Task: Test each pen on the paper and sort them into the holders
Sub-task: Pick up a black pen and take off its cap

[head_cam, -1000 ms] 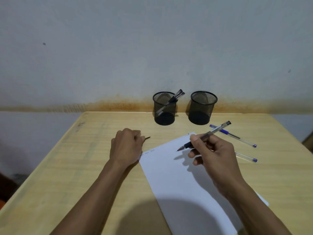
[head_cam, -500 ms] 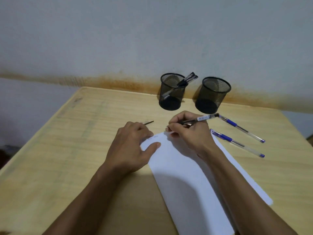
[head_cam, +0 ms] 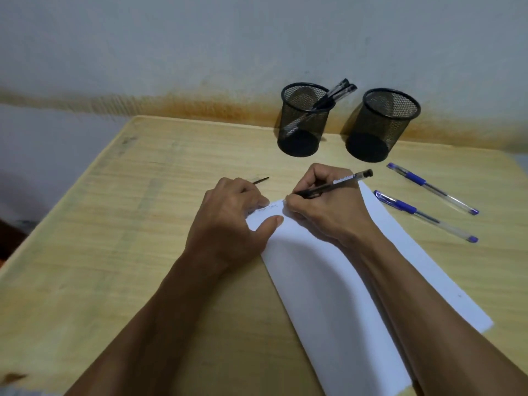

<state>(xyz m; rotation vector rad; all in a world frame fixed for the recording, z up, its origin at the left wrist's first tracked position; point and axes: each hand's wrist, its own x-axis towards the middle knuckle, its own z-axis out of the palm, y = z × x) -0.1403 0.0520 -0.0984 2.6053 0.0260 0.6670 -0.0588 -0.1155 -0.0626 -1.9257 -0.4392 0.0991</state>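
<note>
Right hand (head_cam: 328,212) is gripping a black pen (head_cam: 334,185) in a normal writing hold, tip down at the top corner of the white paper (head_cam: 328,281), right next to a few small scribbles already there. The pen's back end sticks up and to the right, toward the holders. Left hand (head_cam: 231,221) is curled around a thin dark thing (head_cam: 260,180) that pokes out past the knuckles, can't tell exactly what it is, while the thumb presses flat on the paper's left edge.

Just right of the sheet, two blue pens (head_cam: 425,215) lie on the wooden bench (head_cam: 128,238), roughly parallel to each other and not touching. Further back near the wall are two black mesh holders side by side: the left holder (head_cam: 303,121) has a couple of dark pens leaning in it, the right holder (head_cam: 383,124) looks like it's got nothing inside.
</note>
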